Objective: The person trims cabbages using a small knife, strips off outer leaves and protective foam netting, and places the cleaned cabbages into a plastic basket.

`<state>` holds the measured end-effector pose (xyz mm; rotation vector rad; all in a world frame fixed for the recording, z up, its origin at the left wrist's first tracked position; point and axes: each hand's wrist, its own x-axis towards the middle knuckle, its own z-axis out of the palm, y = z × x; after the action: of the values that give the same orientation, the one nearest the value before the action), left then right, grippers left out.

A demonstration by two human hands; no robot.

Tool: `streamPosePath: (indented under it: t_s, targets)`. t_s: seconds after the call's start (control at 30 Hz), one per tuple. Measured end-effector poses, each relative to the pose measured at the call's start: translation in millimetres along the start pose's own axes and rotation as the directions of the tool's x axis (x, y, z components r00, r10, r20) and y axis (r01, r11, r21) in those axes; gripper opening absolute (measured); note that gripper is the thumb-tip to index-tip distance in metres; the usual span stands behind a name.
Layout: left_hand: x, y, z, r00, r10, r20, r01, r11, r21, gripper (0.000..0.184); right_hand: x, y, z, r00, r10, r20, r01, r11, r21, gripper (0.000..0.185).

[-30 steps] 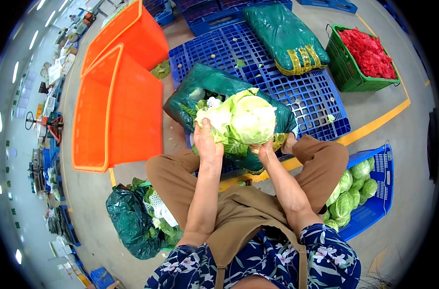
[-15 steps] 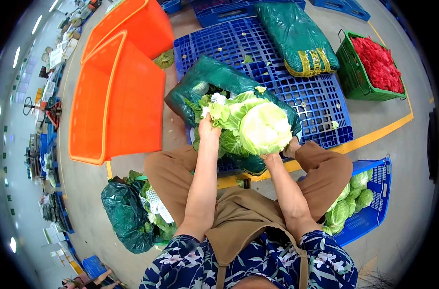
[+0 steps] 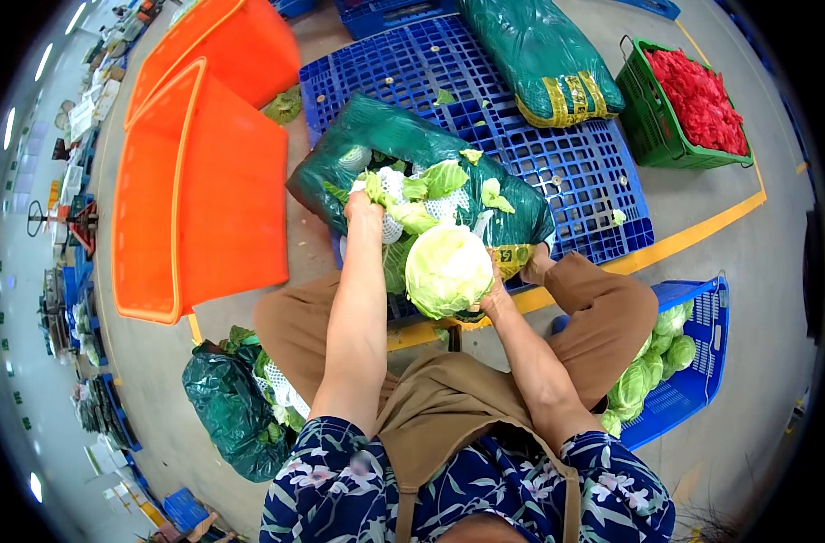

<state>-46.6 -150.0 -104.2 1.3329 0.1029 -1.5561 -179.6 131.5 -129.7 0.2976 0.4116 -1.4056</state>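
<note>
A pale green cabbage [image 3: 448, 271] is held over my lap, with my right hand [image 3: 494, 291] wrapped round its right side. Above and left of it, my left hand [image 3: 364, 208] is closed on loose outer cabbage leaves [image 3: 412, 215], which hang between the hand and the cabbage. Beyond both hands lies an open dark green plastic bag [image 3: 403, 127]. White foam netting [image 3: 446, 206] and more cabbages show in its mouth. Torn leaf pieces [image 3: 494, 195] rest on the bag.
Under the bag is a blue pallet [image 3: 575, 199], with a full green bag [image 3: 543, 54] on it. Orange bins [image 3: 231, 208] stand left. A blue crate [image 3: 702, 362] of cabbages is at right, a green crate [image 3: 657, 118] farther off. A dark bag [image 3: 218, 407] of leaves and netting lies left.
The cabbage has moved left and nearer to my body, and its outer leaves have come away on my left hand's side. More netting in the bag is exposed.
</note>
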Motion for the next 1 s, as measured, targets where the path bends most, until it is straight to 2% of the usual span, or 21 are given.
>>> streamPosePath:
  t_s: [0.13, 0.23, 0.27, 0.3, 0.37, 0.43, 0.47, 0.57, 0.6, 0.63, 0.7, 0.77, 0.83, 0.9, 0.93, 1.0]
  targets:
    - [-10, 7, 6, 0.971, 0.114, -0.210, -0.109, 0.993, 0.038, 0.026, -9, -3, 6, 0.993, 0.087, 0.074, -0.082, 0.994, -0.068, 0.084]
    - [-4, 8, 5, 0.942, 0.248, -0.225, -0.223, 0.966, 0.131, 0.028, -8, -6, 2, 0.988, 0.136, 0.075, -0.127, 0.986, -0.109, 0.084]
    - [-3, 6, 2, 0.946, 0.298, -0.131, -0.268, 0.941, 0.205, 0.029, -7, -5, -1, 0.986, 0.149, 0.073, -0.141, 0.984, -0.106, 0.085]
    - [-3, 4, -3, 0.933, 0.358, 0.032, -0.351, 0.889, 0.294, 0.028, -8, -4, 1, 0.984, 0.164, 0.072, -0.156, 0.982, -0.104, 0.085]
    - [9, 0, -14, 0.888, 0.443, 0.125, -0.456, 0.813, 0.362, 0.023, -11, -3, 5, 0.994, 0.111, 0.002, -0.110, 0.986, -0.122, 0.085]
    - [5, 4, -25, 0.894, 0.391, 0.216, -0.447, 0.767, 0.461, 0.038, -16, -5, 15, 0.998, 0.041, -0.039, -0.046, 0.986, -0.157, 0.084]
    - [2, 6, -28, 0.895, 0.360, 0.262, -0.445, 0.739, 0.506, 0.048, -12, -7, 10, 0.998, 0.060, 0.003, -0.059, 0.991, -0.124, 0.082]
    - [-16, 10, -24, 0.929, 0.239, 0.283, -0.358, 0.375, 0.855, 0.082, -11, -10, 7, 0.997, 0.063, 0.051, -0.057, 0.992, -0.108, 0.083]
    - [-22, 17, -26, 0.919, 0.152, 0.365, -0.389, 0.177, 0.904, 0.100, -11, -12, 9, 0.997, 0.055, 0.045, -0.049, 0.991, -0.126, 0.084]
    - [-35, 20, -25, 0.868, 0.225, 0.443, -0.453, -0.009, 0.891, 0.094, -12, -15, 12, 0.998, 0.046, 0.040, -0.040, 0.989, -0.143, 0.086]
    - [-80, 31, -20, 0.661, 0.143, 0.737, -0.723, -0.142, 0.676, 0.085, -13, -18, 19, 0.999, 0.035, 0.020, -0.032, 0.988, -0.151, 0.088]
    - [-140, 40, -17, 0.555, -0.061, 0.829, -0.821, 0.118, 0.558, 0.075, -12, -17, 26, 1.000, 0.027, -0.012, -0.028, 0.992, -0.126, 0.091]
    - [-207, 49, -24, 0.346, -0.176, 0.921, -0.915, 0.151, 0.373, 0.072, -14, -17, 37, 1.000, -0.022, 0.004, 0.022, 0.988, -0.155, 0.092]
    - [-241, 43, -37, 0.175, -0.233, 0.957, -0.975, 0.094, 0.201, 0.074, -12, -17, 42, 0.997, -0.063, 0.053, 0.072, 0.982, -0.172, 0.091]
    - [-251, 38, -41, 0.145, -0.226, 0.963, -0.980, 0.102, 0.172, 0.070, -13, -18, 44, 0.995, -0.064, 0.077, 0.077, 0.983, -0.168, 0.089]
    - [-256, 30, -49, 0.136, -0.192, 0.972, -0.985, 0.083, 0.154, 0.052, -14, -17, 46, 0.992, -0.058, 0.115, 0.076, 0.984, -0.160, 0.087]
